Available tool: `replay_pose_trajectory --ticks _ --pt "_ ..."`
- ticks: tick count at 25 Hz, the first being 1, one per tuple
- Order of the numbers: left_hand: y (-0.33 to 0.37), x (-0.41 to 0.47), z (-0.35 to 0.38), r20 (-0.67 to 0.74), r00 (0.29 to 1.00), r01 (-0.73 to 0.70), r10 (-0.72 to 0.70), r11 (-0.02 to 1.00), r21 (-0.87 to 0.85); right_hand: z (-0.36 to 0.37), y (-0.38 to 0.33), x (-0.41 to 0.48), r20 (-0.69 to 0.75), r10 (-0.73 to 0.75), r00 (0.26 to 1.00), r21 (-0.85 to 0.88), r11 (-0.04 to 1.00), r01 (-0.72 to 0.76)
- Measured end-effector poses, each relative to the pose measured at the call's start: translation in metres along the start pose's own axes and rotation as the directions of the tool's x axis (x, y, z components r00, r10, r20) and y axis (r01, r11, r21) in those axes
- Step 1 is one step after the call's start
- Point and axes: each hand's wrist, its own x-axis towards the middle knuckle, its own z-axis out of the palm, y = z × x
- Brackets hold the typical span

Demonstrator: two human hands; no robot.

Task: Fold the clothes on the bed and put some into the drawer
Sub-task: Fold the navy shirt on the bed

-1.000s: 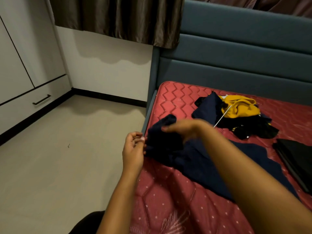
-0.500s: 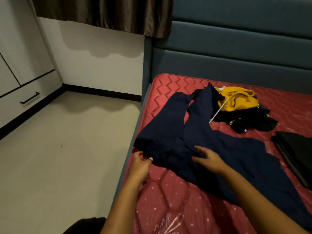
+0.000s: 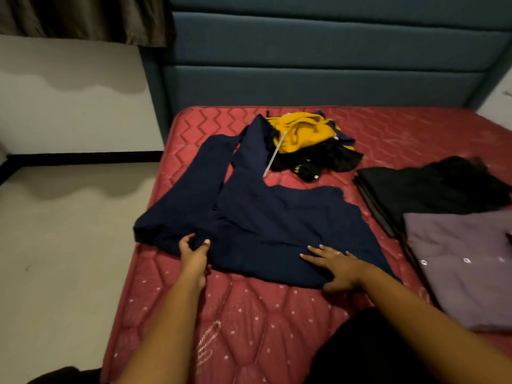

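– On the near left part of the red quilted mattress [image 3: 249, 314], item one?

– One dark navy cloth garment [image 3: 277, 217], laid flat and mostly unfolded. Its broad body lies crosswise between both hands. Two long narrow sections run from the near hem away toward the headboard.

– State of grip?

– At the near edge, the left hand [image 3: 194, 256] pinches a raised ridge of the cloth, thumb and fingers curled on it. On the near right hem, the right hand [image 3: 336, 266] lies flat, fingers straight, grasping nothing.

– Which way does the cloth lie from that pinch?

– Mostly beyond it and to its right. The left narrow section starts just beyond the pinch, so that hand is the nearer one for it. By my reckoning, a fold would carry that section rightward over the body while the flat palm pins the hem.

– Surroundings?

– At the far end, a heap of yellow and black clothes [image 3: 304, 134] touches the garment's tip, with a thin white strip [image 3: 273, 156] between them. To the right, lying apart: a folded black stack [image 3: 429, 187] and a folded mauve garment [image 3: 465, 267]. Beyond those, a blue padded headboard [image 3: 318, 51]. No drawer in view.
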Motion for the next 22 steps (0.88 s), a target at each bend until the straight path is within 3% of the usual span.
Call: replay_pose_trajectory --ticks 5,8,12,15,17,19,20,22 --pt "-0.001 0.004 0.009 -0.246 0.967 -0.078 0.067 0.996 -0.036 0.008 0.038 -0.017 -0.028 0.044 0.999 -0.081 0.996 -0.046" --pt "0.003 -0.023 0.004 -0.324 0.931 -0.133 0.167 0.983 0.126 0.013 0.049 -0.042 -0.108 0.174 0.979 -0.169 0.967 -0.19" --pt "-0.011 -0.075 -0.017 -0.241 0.935 -0.11 0.26 0.86 0.499 0.016 0.048 -0.072 0.002 0.381 0.925 -0.168 0.912 -0.375" --pt "-0.037 -0.116 -0.032 -0.199 0.962 -0.059 0.188 0.853 0.518 0.006 0.04 -0.078 0.141 0.526 0.838 -0.258 0.837 -0.482" --pt "-0.045 -0.128 -0.042 -0.098 0.995 0.008 0.033 0.918 0.396 -0.005 0.046 -0.054 0.249 0.596 0.763 -0.266 0.8 -0.538" --pt "-0.034 -0.126 -0.062 -0.003 0.989 0.145 -0.149 0.957 0.251 -0.014 0.049 -0.006 0.217 0.514 0.83 -0.29 0.846 -0.448" --pt "-0.023 -0.119 -0.075 -0.027 0.988 0.152 -0.15 0.955 0.256 -0.023 0.033 0.007 0.144 0.473 0.869 -0.282 0.862 -0.422" --pt "0.005 -0.098 -0.105 -0.162 0.986 0.036 0.031 0.919 0.393 -0.055 -0.041 -0.003 0.032 0.342 0.939 -0.174 0.927 -0.331"
